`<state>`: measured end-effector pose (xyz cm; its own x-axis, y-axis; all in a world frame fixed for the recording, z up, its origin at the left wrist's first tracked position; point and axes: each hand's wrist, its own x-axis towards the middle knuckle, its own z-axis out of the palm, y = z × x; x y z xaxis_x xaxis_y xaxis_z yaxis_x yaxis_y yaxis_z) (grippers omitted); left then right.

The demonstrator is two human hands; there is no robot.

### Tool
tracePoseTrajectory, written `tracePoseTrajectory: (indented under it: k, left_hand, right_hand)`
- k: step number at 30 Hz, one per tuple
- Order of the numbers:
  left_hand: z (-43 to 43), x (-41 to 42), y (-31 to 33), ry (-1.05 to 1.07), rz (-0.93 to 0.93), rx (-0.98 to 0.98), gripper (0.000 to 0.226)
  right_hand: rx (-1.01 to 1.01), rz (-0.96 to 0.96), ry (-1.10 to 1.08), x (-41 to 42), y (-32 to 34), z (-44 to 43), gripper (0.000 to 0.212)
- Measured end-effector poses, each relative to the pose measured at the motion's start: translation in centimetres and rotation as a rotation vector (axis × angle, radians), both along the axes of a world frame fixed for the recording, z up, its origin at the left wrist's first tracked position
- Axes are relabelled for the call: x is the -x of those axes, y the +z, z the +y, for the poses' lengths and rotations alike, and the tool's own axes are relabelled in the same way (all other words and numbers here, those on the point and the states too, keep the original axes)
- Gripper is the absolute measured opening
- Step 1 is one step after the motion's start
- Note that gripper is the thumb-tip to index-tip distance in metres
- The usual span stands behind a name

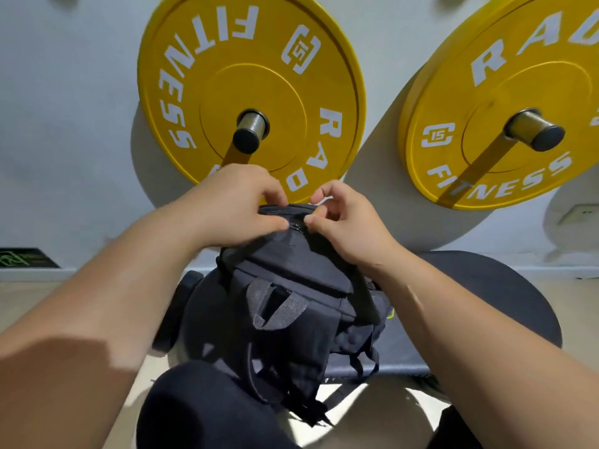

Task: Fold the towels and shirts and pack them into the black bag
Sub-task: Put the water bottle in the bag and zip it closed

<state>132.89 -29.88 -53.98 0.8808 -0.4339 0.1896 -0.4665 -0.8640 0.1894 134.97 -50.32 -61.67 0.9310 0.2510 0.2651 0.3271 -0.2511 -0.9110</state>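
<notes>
The bag (291,286) stands just beyond the knee (194,406). Both hands meet on its top: left hand (233,205) left of the zip (295,226), right hand (346,222) right of it. Behind, on the wall (64,124), hang a left plate (194,59) and a right plate (479,76)

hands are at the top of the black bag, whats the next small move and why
Probably steady the black bag with the left hand and draw the zip along with the right hand: both pinch at the zip on its top. Whether it is opening or closing is unclear.
</notes>
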Motion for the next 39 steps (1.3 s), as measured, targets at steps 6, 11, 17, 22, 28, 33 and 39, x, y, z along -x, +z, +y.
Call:
tracePoseTrajectory:
  k: [6,11,17,22,28,33,39]
  left_hand:
    - [-5.0,-0.6,-2.7,-0.019,0.022,-0.204,0.02]
    - [-3.4,-0.6,-2.7,0.039,-0.027,-0.113,0.017]
    - [-1.7,0.1,-2.7,0.078,0.067,-0.11,0.02]
    - [-5.9,0.8,-0.7,-0.029,0.159,-0.1,0.017]
    - [-12.5,1.4,-3.1,-0.113,0.098,-0.293,0.016]
    - [-11.9,1.2,-3.7,-0.094,0.085,-0.222,0.017]
    - [-8.9,1.2,-3.3,-0.061,0.114,-0.183,0.01]
  right_hand:
    - [0.159,-0.08,-0.013,1.7,0.4,-1.9,0.021]
    - [0.116,-0.073,-0.106,1.8,0.1,-3.9,0.022]
    - [0.078,-0.05,-0.115,2.4,-0.6,-5.9,0.022]
    - [-0.064,0.048,-0.06,3.6,-1.8,-6.7,0.02]
    - [-0.088,0.079,-0.017,4.4,-2.9,-7.9,0.02]
    - [-0.103,0.073,-0.009,4.3,-3.8,-8.6,0.019]
    - [-0.133,0.096,-0.046,3.3,-5.6,-9.6,0.017]
